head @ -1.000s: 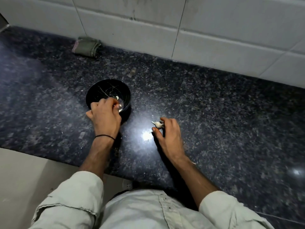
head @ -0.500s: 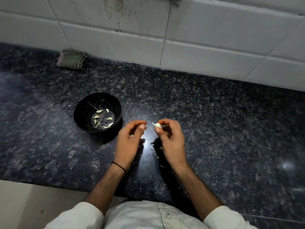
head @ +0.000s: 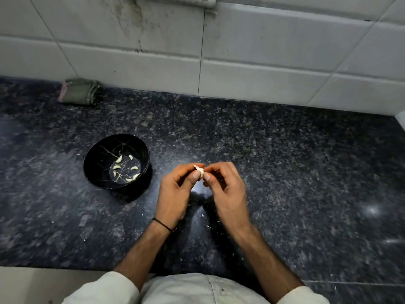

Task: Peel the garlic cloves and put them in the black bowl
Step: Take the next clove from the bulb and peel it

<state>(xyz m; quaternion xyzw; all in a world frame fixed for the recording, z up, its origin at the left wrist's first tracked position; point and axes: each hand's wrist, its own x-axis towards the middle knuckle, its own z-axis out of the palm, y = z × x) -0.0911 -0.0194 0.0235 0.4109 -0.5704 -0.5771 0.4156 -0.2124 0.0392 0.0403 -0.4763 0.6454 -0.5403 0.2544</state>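
Both hands are meeting over the dark speckled worktop [head: 285, 172], pinching one garlic clove [head: 200, 171] between them. The left hand [head: 175, 194] is curling its fingers [head: 194, 177] in, thumb and forefinger on the clove's left side. The right hand [head: 228, 194] is gripping it the same way from the right. The black bowl [head: 98, 159] is sitting off to the left, not touching either hand, with a few peeled cloves [head: 118, 159] lying in the bottom. A folded greenish cloth [head: 80, 91] is lying back by the tiled wall [head: 263, 51].
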